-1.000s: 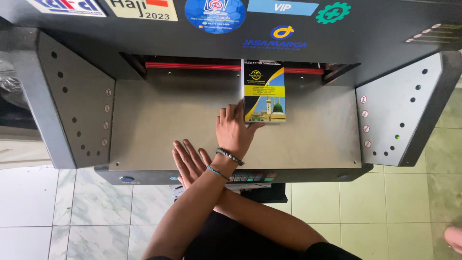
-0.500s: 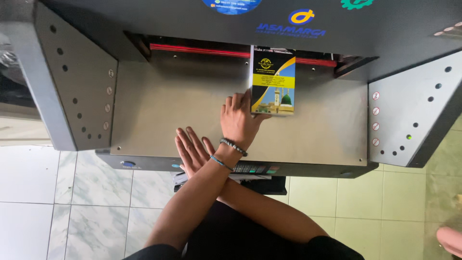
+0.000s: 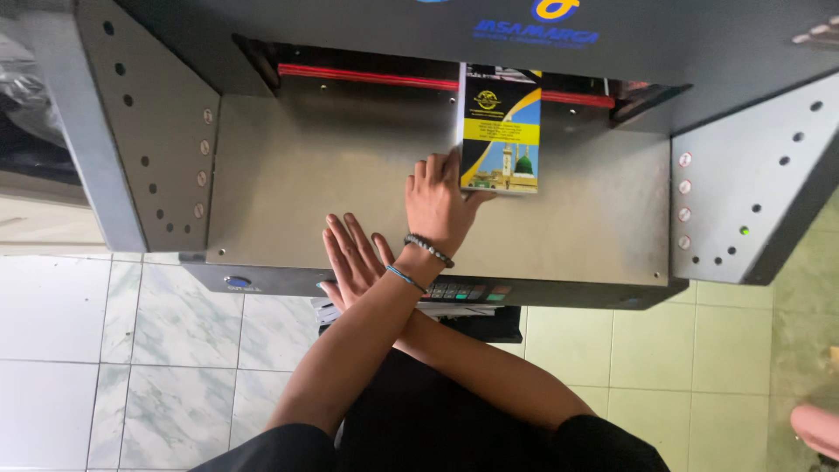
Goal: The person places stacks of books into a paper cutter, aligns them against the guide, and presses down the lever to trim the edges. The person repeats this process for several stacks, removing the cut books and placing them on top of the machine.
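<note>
From the head camera, a tall booklet stack (image 3: 499, 131) with a black, yellow and blue cover lies on the grey worktop (image 3: 332, 183), its long side pointing away from the person and its far end under the red bar (image 3: 367, 77). The arms cross: the left hand (image 3: 440, 199) rests flat against the stack's near left edge with fingers together, and the right hand (image 3: 352, 258) lies flat with fingers spread at the worktop's front edge. A blue round button (image 3: 236, 282) sits on the front panel, and a blue and yellow sticker (image 3: 537, 22) is on the dark hood above.

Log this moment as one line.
left hand: on booklet stack | right hand: flat on cutter table | arms crossed
</note>
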